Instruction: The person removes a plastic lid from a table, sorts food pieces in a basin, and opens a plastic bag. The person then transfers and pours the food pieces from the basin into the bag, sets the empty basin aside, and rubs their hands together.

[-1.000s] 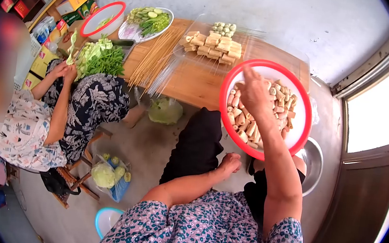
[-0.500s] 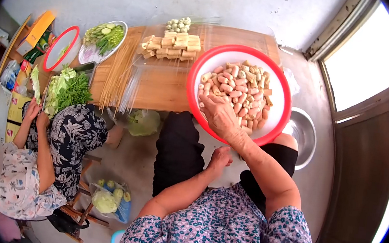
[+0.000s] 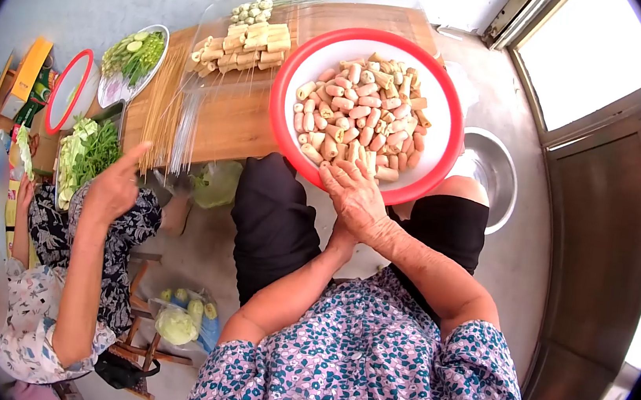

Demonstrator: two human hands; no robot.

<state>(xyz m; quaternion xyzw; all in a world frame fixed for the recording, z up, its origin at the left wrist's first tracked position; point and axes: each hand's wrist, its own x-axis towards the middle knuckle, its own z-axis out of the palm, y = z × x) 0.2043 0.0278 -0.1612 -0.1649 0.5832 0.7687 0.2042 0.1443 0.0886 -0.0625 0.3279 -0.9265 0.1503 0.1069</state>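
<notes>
- Red-rimmed basin point(image 3: 378, 37): right of centre, overlapping the near edge of the counter point(image 3: 242, 124) in view.
- Right grip point(image 3: 356, 198): open, fingers extended across the basin's near rim; short pink and tan pieces point(image 3: 362, 110) lie heaped just beyond it.
- Left grip point(image 3: 342, 236): beneath the right grip, partly hidden; its state cannot be told.
- Beige rolls point(image 3: 252, 48): stacked on the counter, left of the basin.

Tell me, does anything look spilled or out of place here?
Nothing looks spilled: the short, tan-pink cylindrical pieces lie inside the round, red-rimmed white bowl. Slightly odd: the bowl reaches past the front edge of the brown wooden table.
</notes>
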